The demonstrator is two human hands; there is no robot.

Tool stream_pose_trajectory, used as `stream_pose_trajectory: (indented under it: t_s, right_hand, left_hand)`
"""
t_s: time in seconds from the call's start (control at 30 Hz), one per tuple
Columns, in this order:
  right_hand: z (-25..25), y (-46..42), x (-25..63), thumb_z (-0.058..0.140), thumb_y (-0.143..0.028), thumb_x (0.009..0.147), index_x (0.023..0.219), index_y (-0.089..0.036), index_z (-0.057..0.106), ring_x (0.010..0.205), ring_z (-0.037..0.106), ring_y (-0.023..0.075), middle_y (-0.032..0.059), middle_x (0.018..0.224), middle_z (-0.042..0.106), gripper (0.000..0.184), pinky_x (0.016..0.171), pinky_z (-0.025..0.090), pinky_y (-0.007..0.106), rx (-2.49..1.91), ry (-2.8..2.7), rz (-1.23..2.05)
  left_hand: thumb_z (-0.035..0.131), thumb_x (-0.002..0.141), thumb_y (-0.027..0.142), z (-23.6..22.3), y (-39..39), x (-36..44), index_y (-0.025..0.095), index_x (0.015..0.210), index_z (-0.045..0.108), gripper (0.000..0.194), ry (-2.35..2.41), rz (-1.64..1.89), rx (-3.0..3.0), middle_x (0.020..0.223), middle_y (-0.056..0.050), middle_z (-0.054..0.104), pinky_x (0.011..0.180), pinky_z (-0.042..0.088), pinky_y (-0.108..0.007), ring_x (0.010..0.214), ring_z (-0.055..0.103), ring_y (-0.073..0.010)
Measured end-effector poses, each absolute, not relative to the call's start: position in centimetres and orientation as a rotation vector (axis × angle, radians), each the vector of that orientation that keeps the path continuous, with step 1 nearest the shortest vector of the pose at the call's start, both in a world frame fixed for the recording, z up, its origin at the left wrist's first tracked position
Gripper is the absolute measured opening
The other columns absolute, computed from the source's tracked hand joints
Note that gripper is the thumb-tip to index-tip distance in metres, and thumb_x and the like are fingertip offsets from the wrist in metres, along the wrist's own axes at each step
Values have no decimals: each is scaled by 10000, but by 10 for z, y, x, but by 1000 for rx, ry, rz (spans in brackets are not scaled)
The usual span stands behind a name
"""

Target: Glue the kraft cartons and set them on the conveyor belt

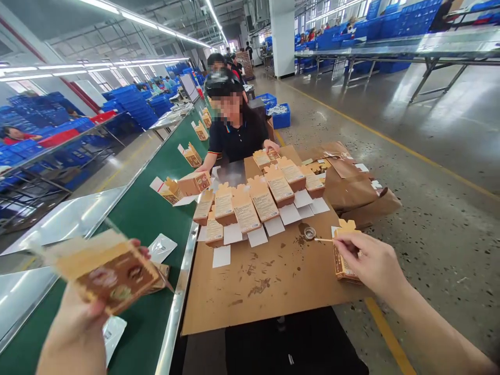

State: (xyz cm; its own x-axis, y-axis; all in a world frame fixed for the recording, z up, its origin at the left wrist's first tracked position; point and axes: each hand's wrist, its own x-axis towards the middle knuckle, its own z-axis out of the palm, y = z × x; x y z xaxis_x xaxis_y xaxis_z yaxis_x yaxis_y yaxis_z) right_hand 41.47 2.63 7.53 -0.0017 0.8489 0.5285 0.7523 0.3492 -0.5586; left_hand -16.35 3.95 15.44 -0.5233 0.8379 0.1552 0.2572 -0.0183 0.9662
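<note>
My left hand (84,312) grips a brown and cream carton (117,278) with its flaps raised, over the green conveyor belt; motion smears its upper part. Between the fingertips of my right hand (369,255) is a cotton swab (324,239), its tip pointing left, close to a small round glass dish (310,233) on the cardboard sheet (219,304). Dark stains surround the dish. Partly behind my right hand stands another carton (344,268), flaps up. Several printed cartons (246,211) with white flaps lie in rows across the sheet's far half.
The green conveyor belt (140,219) runs along my left, with a metal rail (182,291). Silver pouches (162,247) and cartons (190,155) rest on it. Opposite, a co-worker (238,135) touches a carton (194,183). Brown paper (351,182) lies beyond the sheet's right edge.
</note>
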Motion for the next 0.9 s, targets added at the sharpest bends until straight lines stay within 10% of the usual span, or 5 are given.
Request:
stream_pose_trajectory:
  t_s: [0.13, 0.3, 0.57, 0.9]
  right_hand:
    - [63, 71, 414, 603, -276, 1068, 913, -258, 793, 774, 801, 221, 53, 866, 875, 246, 711, 602, 324, -1524, -2009, 249]
    - [53, 102, 406, 631, -176, 1032, 777, -256, 693, 790, 772, 227, 62, 850, 846, 274, 729, 525, 329, -1604, -2207, 305]
    - [68, 61, 394, 605, -294, 1127, 980, -278, 786, 807, 782, 246, 66, 925, 860, 233, 733, 599, 363, -1445, -2067, 309]
    - [5, -24, 275, 605, -206, 1166, 984, -259, 783, 651, 687, 161, -1, 788, 751, 260, 662, 566, 272, -1114, -1963, 698]
  left_hand:
    - [798, 236, 1148, 70, -23, -83, 404, 1363, 823, 1351, 1544, 1619, 758, 1269, -134, 870, 1060, 672, -805, 1460, 672, -615]
    - [827, 818, 853, -9, -48, -9, 423, 1470, 785, 782, 1429, 1427, 510, 1339, -129, 876, 1122, 680, -717, 1467, 737, -497]
    - [1137, 661, 584, -1, -33, 13, 255, 1315, 689, 858, 1527, 1351, 782, 1314, -150, 854, 1149, 685, -571, 1263, 849, -377]
    - [1106, 645, 686, 20, -22, 28, 229, 1310, 701, 903, 1539, 1318, 832, 1395, -196, 826, 1059, 714, -528, 1233, 858, -382]
